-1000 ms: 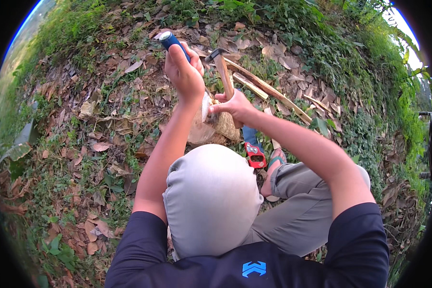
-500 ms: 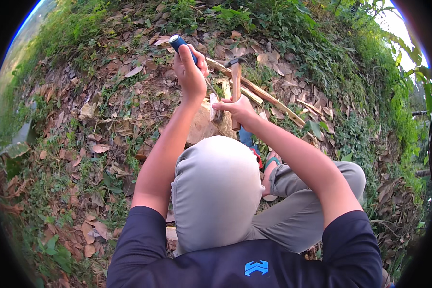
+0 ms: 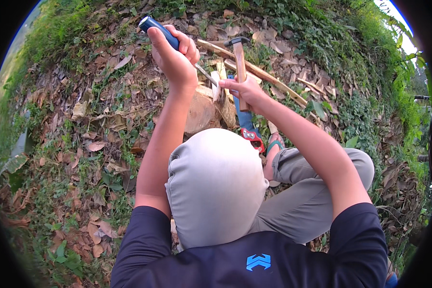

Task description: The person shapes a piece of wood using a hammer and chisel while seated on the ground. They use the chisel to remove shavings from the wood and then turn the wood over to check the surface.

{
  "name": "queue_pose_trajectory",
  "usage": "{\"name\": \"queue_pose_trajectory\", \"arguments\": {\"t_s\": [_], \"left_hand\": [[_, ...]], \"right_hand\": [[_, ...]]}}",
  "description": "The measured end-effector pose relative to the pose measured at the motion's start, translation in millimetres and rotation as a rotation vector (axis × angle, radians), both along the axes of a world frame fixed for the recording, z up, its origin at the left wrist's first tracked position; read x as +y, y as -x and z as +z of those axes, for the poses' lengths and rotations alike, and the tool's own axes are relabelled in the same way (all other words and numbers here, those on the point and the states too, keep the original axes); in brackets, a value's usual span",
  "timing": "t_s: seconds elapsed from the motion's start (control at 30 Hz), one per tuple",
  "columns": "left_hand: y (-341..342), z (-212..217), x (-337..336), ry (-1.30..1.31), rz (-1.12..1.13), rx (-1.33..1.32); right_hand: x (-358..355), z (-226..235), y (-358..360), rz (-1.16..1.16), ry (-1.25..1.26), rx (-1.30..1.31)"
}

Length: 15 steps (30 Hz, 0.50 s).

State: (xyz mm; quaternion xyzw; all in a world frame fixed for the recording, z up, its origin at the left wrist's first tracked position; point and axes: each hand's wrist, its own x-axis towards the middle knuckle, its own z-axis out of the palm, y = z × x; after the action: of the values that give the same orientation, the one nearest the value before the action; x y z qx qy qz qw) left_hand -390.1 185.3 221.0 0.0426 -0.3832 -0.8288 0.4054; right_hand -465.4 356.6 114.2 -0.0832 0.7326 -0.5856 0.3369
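My left hand is closed round the thick blue handle of a chisel-like tool, raised above the wood. Its narrow metal shaft slants down to the right, with the tip at a small pale piece of wood. My right hand grips a hammer by its wooden handle, head pointing away from me. The right thumb reaches the tool's tip and the pale wood; whether it pinches them is too small to tell. Beneath lies a cut log.
A saw with a red handle and blue blade lies right of the log. Long split sticks cross the ground beyond. Dry leaves and green plants surround them. My sandalled foot rests near the saw.
The blue handle has tilted further left with my left hand, so the shaft lies at a lower slant. My right hand and hammer have shifted slightly, uncovering more of the saw.
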Motion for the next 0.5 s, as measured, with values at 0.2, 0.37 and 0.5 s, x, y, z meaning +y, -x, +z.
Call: {"name": "queue_pose_trajectory", "arguments": {"t_s": [0.2,0.37,0.5], "left_hand": [[-12,-15,2,-0.012,-0.020,-0.022],[-14,-14,3,0.043,-0.021,-0.018],[-15,-13,4,0.080,-0.071,-0.001]], "right_hand": [[-10,13,-8,-0.067,0.011,-0.049],[-12,11,-7,-0.042,-0.024,-0.012],[-11,13,-8,-0.049,-0.030,-0.006]]}}
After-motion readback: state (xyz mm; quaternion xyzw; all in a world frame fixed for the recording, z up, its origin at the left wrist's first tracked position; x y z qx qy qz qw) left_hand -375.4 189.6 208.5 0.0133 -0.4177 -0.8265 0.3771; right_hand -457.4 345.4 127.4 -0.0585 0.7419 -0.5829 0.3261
